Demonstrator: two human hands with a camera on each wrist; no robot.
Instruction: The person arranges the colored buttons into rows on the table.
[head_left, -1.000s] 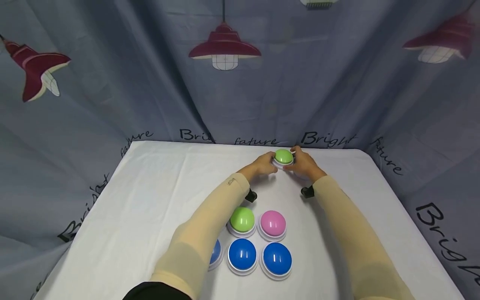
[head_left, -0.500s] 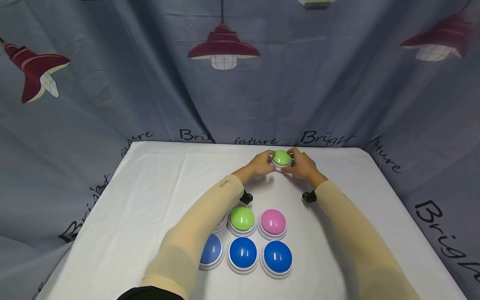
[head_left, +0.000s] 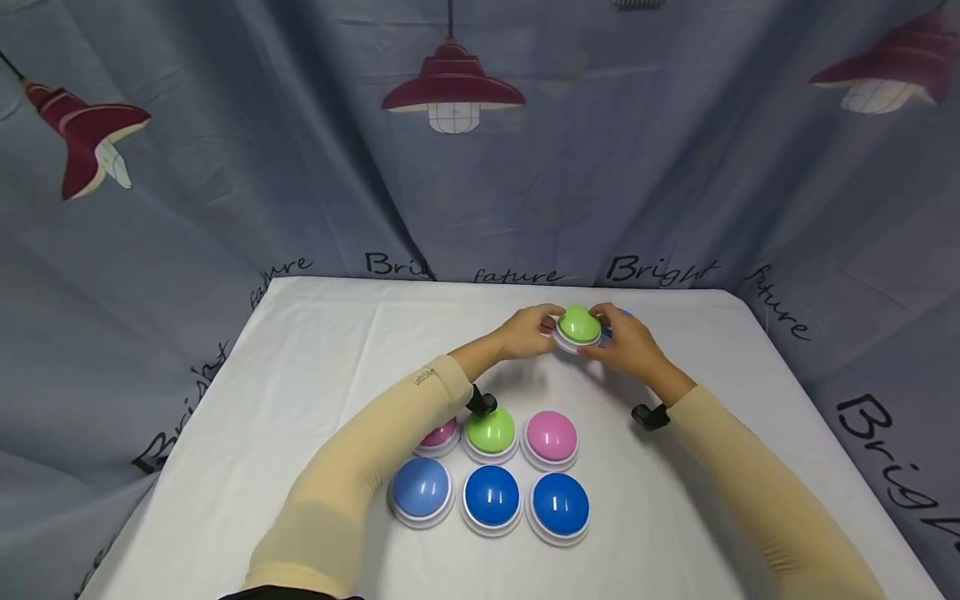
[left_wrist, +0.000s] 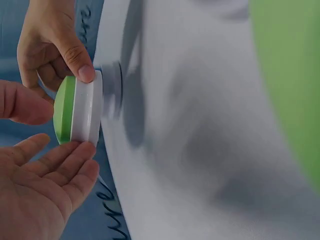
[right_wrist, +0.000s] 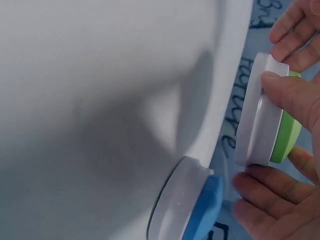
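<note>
A green buzzer button [head_left: 580, 324] with a white round base is held above the far part of the table, between both hands. My left hand [head_left: 527, 332] holds its left side; in the left wrist view the fingertips [left_wrist: 82, 152] meet the base edge and the thumb is by the green dome. On the other side my right hand [head_left: 628, 343] grips it, thumb [right_wrist: 280, 90] on the white base and fingers below. A blue buzzer button [right_wrist: 204, 210] stands on the table near the right hand, mostly hidden behind it in the head view.
Nearer the body stand more buzzer buttons in two rows: green [head_left: 491, 430], pink [head_left: 552, 436], another pink [head_left: 439, 433] partly under the left sleeve, light blue [head_left: 421, 487] and two dark blue, one at the right [head_left: 560, 504]. A grey curtain [head_left: 300, 167] hangs behind the white table [head_left: 315, 350].
Both hands have brought the green buzzer button a little nearer and to the right. The left forearm has shifted left, showing more of the light blue and pink buttons.
</note>
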